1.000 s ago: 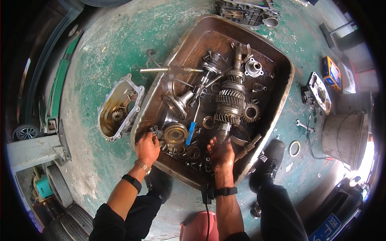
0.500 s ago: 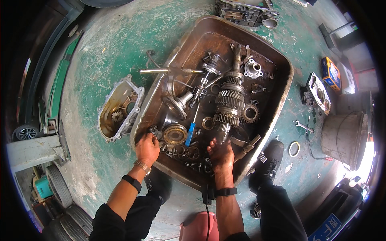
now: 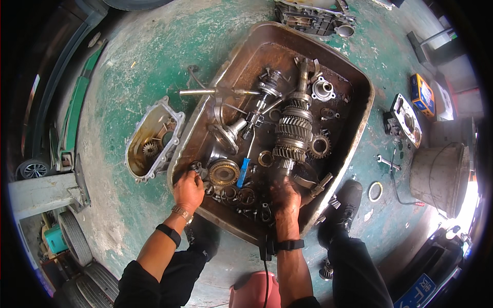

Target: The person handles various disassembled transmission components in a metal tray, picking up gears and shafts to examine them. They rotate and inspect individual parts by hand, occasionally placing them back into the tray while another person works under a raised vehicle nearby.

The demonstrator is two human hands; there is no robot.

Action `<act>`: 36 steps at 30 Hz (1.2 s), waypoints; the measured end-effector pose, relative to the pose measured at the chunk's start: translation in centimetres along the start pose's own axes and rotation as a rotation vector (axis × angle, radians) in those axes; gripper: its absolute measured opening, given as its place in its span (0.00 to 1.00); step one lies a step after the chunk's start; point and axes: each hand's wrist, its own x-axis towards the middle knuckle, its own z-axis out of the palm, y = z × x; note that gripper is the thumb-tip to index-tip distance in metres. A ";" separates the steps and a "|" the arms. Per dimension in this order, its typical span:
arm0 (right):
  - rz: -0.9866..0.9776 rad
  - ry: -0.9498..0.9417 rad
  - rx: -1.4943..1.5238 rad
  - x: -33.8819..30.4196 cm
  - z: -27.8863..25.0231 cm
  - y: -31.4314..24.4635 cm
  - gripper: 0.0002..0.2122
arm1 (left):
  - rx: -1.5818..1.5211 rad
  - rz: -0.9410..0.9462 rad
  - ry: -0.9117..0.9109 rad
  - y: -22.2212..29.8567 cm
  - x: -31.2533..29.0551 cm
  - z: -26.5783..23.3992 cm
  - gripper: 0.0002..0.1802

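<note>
A brown, oily metal tray (image 3: 354,134) lies in front of me, full of gearbox parts. My left hand (image 3: 188,191) is closed over its near left rim, fingertips beside a small dark metal part (image 3: 197,168). The gear shaft (image 3: 294,126), stacked with several toothed gears, lies lengthwise right of the tray's middle. My right hand (image 3: 285,197) is closed around its near end, which the fingers hide. Between my hands are a bronze-coloured ring gear (image 3: 224,173), a blue-handled screwdriver (image 3: 243,173) and several small rings.
A shift fork on a rod (image 3: 197,92) juts over the tray's left rim. An open gearbox housing (image 3: 154,138) sits on the green floor to the left. Rightward are a wrench (image 3: 388,162), a bucket (image 3: 436,177) and a metal ring (image 3: 375,191). A pink stool (image 3: 254,290) is nearest me.
My right hand has turned and shifted slightly at the shaft's near end, its thumb no longer showing at the left. My left hand and the tray's parts look unmoved.
</note>
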 end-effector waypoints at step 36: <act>0.201 -0.061 0.084 -1.4 -1.4 1.4 0.24 | -0.010 0.008 0.020 -0.2 -0.1 0.2 0.07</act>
